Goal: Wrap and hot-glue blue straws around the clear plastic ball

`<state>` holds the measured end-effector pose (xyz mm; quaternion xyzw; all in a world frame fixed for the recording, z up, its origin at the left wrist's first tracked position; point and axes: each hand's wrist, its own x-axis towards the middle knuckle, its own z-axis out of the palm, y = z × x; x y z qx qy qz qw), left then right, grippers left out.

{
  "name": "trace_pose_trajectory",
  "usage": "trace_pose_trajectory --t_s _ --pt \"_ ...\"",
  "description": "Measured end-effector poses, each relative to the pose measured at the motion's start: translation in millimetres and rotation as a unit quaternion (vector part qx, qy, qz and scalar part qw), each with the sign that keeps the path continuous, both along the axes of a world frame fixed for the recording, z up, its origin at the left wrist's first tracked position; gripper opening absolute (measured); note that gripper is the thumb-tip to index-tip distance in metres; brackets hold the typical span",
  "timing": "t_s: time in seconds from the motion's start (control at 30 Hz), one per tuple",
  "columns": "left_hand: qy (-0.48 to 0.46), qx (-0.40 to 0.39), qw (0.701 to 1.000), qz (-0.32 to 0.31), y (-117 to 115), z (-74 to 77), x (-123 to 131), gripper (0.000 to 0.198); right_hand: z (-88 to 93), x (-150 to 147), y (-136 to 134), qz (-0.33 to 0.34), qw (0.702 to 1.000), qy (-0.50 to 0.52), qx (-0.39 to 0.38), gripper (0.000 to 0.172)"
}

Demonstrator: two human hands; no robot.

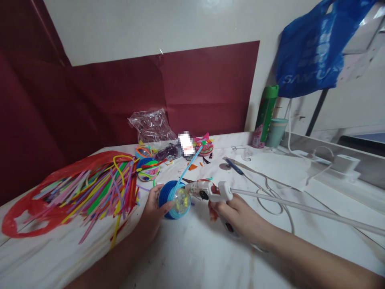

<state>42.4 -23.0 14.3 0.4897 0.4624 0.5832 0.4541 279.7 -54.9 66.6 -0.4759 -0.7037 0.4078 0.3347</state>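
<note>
My left hand (156,208) is wrapped round a ball-like piece (168,196) covered in blue pipe cleaner, with a clear, yellow-flecked part facing right. From its top a light blue pipe cleaner (190,163) sticks up and to the right. My right hand (230,212) grips the handle of a white glue gun (207,188), and a long glue stick (270,198) runs out of its back to the right. The gun's nozzle points left, close to the upper right of the blue piece; whether it touches is unclear.
Many coloured pipe cleaners (96,192) lie on a red plastic bag (18,216) at left. Finished-looking round crafts (148,169) and clear wrap (153,125) sit behind. A blue-handled tool (234,166) with a cord, a green can (267,112) and a cup (276,133) are at right.
</note>
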Motion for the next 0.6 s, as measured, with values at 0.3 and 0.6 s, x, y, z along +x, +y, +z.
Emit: trace_pose_trajectory --t_s 0.3,0.6 --pt "0.004 0.012 1.0 0.007 0.5 -0.5 1.3 0.059 -0.2 -2.0 -4.5 0.047 0.998 -0.014 0.036 0.022" --pt "-0.007 -0.001 1.0 0.015 0.3 -0.7 1.0 0.062 -2.2 -1.9 -4.2 0.045 0.999 -0.011 0.028 0.023"
